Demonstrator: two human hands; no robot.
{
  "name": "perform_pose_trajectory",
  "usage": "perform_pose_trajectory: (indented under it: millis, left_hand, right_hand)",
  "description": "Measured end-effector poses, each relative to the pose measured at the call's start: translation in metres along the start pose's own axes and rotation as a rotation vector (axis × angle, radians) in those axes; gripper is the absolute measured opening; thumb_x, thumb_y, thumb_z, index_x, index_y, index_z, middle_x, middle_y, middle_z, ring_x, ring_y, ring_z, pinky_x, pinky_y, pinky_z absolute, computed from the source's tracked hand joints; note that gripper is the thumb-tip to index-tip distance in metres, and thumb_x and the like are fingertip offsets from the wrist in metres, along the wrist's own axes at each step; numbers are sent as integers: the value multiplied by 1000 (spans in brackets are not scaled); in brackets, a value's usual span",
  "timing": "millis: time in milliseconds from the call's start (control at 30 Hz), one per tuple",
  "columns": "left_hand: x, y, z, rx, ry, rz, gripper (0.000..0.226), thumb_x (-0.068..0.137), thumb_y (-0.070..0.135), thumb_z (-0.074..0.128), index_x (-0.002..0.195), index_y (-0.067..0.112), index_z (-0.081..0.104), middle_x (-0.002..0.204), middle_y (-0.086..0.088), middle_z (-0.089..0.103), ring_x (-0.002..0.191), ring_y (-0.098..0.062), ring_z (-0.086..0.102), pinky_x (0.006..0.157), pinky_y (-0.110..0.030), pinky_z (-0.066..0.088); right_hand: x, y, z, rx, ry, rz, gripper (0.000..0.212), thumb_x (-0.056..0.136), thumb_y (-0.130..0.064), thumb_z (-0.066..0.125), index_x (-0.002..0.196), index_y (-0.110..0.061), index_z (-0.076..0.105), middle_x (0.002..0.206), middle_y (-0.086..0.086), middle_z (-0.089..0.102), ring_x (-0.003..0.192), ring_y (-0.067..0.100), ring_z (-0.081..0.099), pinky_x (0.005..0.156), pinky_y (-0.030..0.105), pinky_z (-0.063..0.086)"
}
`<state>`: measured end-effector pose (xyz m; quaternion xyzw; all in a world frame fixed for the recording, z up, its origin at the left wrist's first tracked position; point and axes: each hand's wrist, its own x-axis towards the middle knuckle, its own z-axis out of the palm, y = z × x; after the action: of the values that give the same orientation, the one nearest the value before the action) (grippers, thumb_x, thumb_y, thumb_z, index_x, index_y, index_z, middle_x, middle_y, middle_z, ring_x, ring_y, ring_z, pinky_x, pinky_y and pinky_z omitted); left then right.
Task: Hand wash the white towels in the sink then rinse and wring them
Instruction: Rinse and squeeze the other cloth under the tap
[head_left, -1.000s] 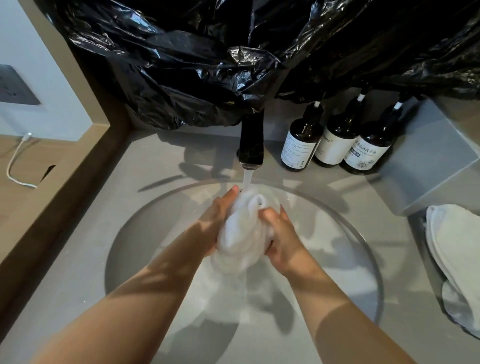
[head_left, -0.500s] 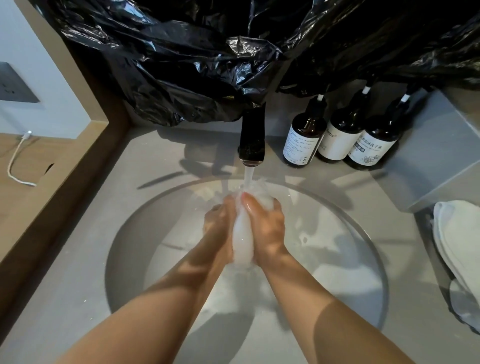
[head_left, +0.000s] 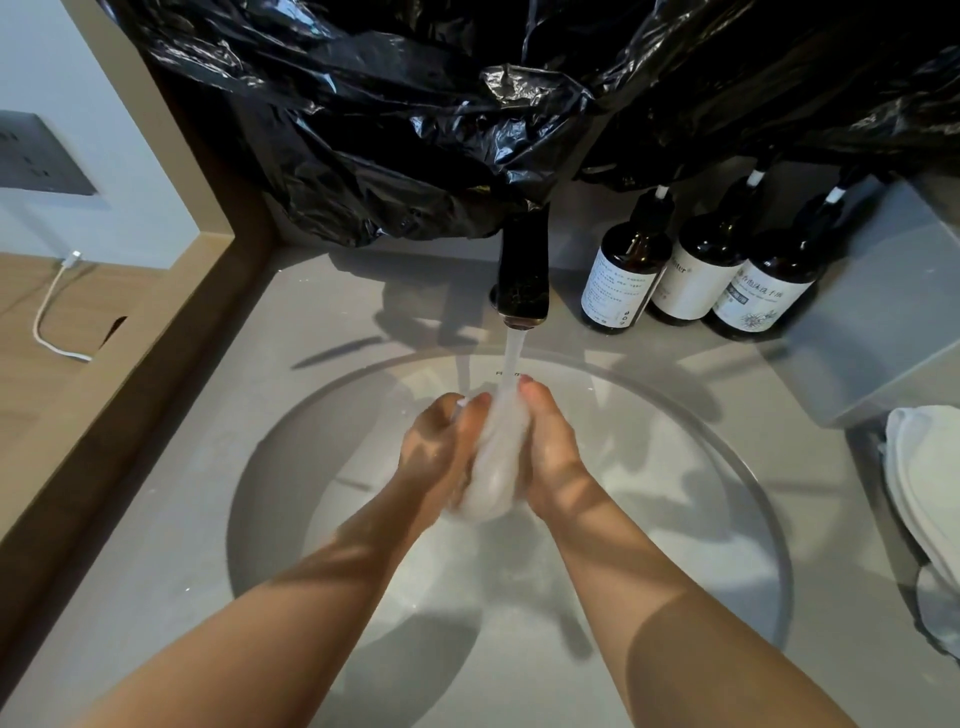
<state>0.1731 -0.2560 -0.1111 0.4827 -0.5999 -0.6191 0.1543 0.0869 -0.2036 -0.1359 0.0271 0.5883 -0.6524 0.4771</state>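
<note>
Both palms have closed in since a second ago: left hand (head_left: 436, 452) and right hand (head_left: 553, 457) squeeze the white towel (head_left: 493, 467) directly under the faucet (head_left: 522, 270), fingers curled round it.

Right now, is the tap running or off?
Running: a stream of water falls from the black tap onto the white towel squeezed between the left hand and right hand.

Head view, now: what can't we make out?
Tap base and handle: head view, hidden by black plastic.
Towel: blurred, mostly covered by left hand and right hand.
Sink drain: behind hands, forearms.
Folded towels: cut off by right edge.
Bottle labels: print too small to read.
</note>
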Motion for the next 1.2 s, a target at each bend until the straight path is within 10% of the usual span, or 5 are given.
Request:
perform_pose_trajectory:
  millis: [333,600,733,967,1200]
  left_hand:
    - [16,16,-27,-498,-426,-747,75,62,57,69,115,4,62,93,-19,70,94,-36,60,78,-47,47]
    - [3,6,-3,-533,-310,-405,34,93,15,40,63,9,56,55,-7,55,53,-18,52,58,-25,40]
    - [2,5,-6,-628,-300,-266,21,85,12,33,78,10,53,68,-9,58,63,-24,57,59,-28,45]
    - [14,13,-33,-121,-180,-379,20,93,19,43,82,12,57,77,-11,60,75,-28,57,86,-49,47]
    - [11,27,-17,-74,-149,289,35,96,43,47,124,22,53,113,13,55,103,-2,52,84,-11,40]
  right_hand:
    - [-58,-27,-6,-407,-316,-421,18,60,-22,66,76,-19,59,65,-10,62,63,7,58,56,15,44]
    - [-48,-36,-21,-172,-65,-305,35,65,-39,65,99,-37,59,102,-5,65,86,10,62,62,20,49]
    - [-43,-39,-28,-82,-31,-58,16,83,-33,59,88,-18,62,70,0,63,66,19,60,58,25,46]
    - [-41,-52,-18,-223,77,-465,23,70,-19,69,84,-19,51,76,-1,55,68,12,54,59,21,48]
    - [-44,-69,-4,-139,94,-632,25,78,-25,73,79,-18,50,68,-7,54,62,6,55,62,20,46]
